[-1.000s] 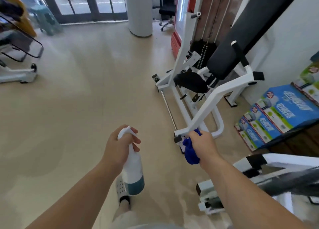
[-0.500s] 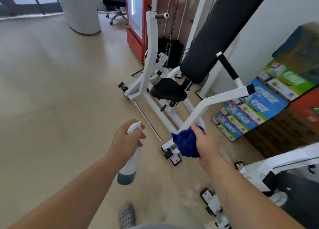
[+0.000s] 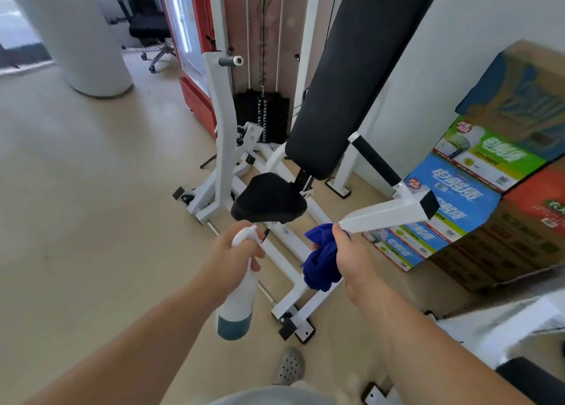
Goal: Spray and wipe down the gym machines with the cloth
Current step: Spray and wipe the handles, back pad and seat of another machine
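Right hand, fingers closed on a bunched blue cloth, presses it against the machine's white arm; left hand grips a spray bottle beside it.

Small indoor gym, white-framed weight machine with black seat and long back pad at 12 o'clock, weight stack behind, printed cartons at 3 o'clock, office chair at 11 o'clock.
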